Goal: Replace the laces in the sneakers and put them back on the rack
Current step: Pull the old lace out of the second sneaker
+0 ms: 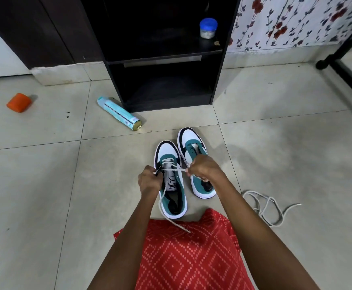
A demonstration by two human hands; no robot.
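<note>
Both hands are closed in pinches over the left sneaker (172,181) on the floor: the left hand (150,180) grips its left edge, the right hand (202,167) holds the white lace (176,170) taut. Right sneaker (196,162) stands just beside, unlaced.

A white tongue label (172,183) on the left sneaker (172,181) carries a black leaping-cat logo with the word "PUMA" beneath it, seen upside down. Print on the pale blue spray can (118,113) lying on the floor is too small to read.
</note>
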